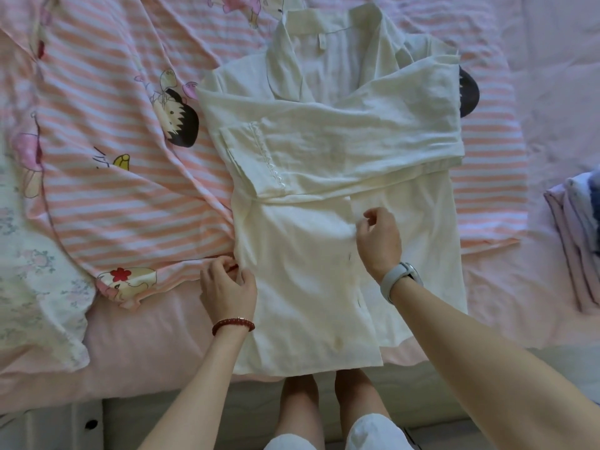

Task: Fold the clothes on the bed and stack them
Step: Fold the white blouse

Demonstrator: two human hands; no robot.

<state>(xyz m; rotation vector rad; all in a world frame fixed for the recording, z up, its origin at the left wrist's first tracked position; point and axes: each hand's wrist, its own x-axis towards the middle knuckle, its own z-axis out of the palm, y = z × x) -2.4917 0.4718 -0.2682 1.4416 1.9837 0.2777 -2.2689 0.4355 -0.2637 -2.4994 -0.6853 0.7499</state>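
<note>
Head view: a cream cotton long-sleeved shirt [324, 196] lies flat on the pink bed [156, 345], sleeves crossed. Left hand [229, 289] pinches its side edge; right hand [380, 241] pinches the front placket, probably to straighten the cloth for folding.

Bare pink sheet [506, 287] right of shirt [308, 271]; folded stack [574, 241] at far right, striped quilt [123, 177] bunched left, apparently touching shirt.

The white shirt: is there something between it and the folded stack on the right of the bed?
Nothing visible: between the white shirt and the folded stack lies only bare pink sheet.
</note>
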